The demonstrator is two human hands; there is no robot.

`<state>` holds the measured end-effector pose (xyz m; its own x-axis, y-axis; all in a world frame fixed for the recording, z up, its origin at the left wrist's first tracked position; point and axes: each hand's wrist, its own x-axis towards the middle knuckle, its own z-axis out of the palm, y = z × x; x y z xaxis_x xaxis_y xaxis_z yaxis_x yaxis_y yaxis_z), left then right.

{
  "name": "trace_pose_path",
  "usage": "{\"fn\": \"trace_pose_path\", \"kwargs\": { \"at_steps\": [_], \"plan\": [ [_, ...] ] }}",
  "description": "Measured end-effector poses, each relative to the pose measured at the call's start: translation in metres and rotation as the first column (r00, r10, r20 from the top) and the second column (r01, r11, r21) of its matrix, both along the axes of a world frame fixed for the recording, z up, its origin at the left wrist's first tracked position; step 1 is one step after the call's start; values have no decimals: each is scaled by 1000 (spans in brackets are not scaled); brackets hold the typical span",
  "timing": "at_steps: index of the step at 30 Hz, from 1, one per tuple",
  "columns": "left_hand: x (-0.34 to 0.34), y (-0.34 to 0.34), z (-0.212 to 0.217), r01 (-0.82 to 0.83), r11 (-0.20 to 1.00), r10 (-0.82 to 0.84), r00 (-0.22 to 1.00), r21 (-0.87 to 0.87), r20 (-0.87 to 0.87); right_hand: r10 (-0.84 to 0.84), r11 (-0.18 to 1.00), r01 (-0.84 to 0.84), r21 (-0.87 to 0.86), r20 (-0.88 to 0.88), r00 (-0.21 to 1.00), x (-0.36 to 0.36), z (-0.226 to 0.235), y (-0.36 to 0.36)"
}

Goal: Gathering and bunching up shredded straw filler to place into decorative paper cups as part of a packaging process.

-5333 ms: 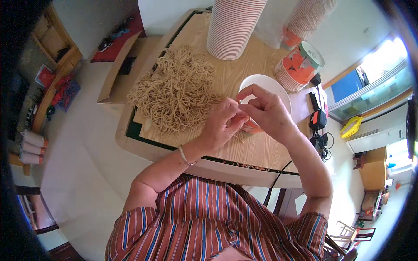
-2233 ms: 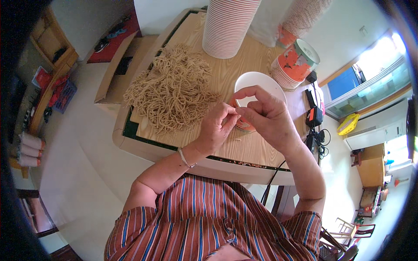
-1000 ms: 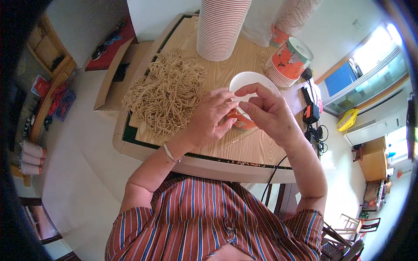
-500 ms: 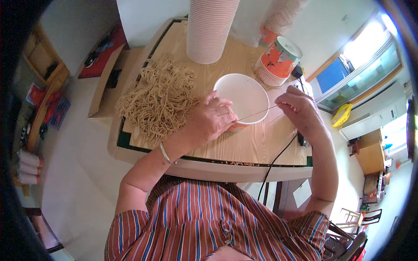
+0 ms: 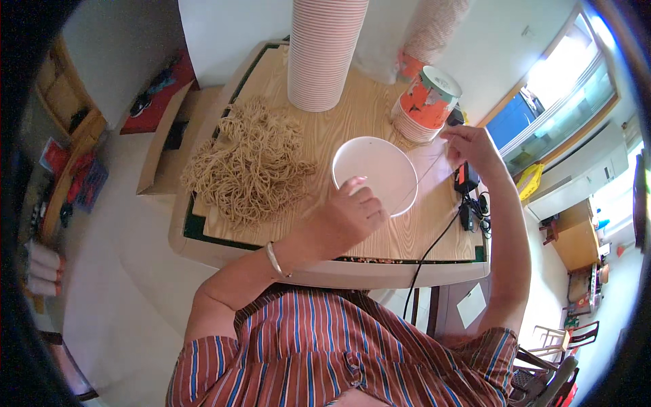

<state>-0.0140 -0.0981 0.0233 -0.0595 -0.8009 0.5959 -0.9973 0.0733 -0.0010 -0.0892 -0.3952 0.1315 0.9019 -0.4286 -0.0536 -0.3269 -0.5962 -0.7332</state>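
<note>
A white paper tub (image 5: 369, 166) stands open on the table before me. My left hand (image 5: 354, 216) is closed at its near left rim, thumb over the edge, with the lower end of a thin tan string (image 5: 428, 171) in its fingers. From there the string runs taut across the tub's mouth, up and right to my right hand (image 5: 475, 148), which pinches the other end in the air beside the tub. A tangled heap of tan strings (image 5: 251, 163) lies left of the tub. The left fingertips are partly hidden from view.
A tall stack of white tubs (image 5: 324, 61) rises at the back. Right of it stand an upside-down orange-and-green tub (image 5: 428, 95) and wrapped stacked tubs (image 5: 439, 30). A black power adapter (image 5: 465, 178) with cables lies at the right edge. An open cardboard box (image 5: 163, 142) is beyond the left edge.
My right hand has moved up and slightly right, and the string now slants more steeply. My left hand has shifted right and nearer to me along the tub's rim.
</note>
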Motion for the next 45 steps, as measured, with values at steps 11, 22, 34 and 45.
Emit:
{"fn": "trace_pose_path", "kwargs": {
  "at_steps": [11,22,34,45],
  "plan": [
    [-63,-39,-7,-125,988,131,990,93,-58,6,740,-265,619,387,922,49,2,22],
    [8,4,41,-364,833,-24,729,-417,-684,231,911,-259,322,123,965,22,21,111],
    [61,-13,34,176,973,-163,79,-147,-984,98,937,-158,312,198,975,3,21,105],
    [69,3,22,53,995,-103,441,-89,-892,112,943,-114,313,25,993,-30,-22,70]
  ]
}}
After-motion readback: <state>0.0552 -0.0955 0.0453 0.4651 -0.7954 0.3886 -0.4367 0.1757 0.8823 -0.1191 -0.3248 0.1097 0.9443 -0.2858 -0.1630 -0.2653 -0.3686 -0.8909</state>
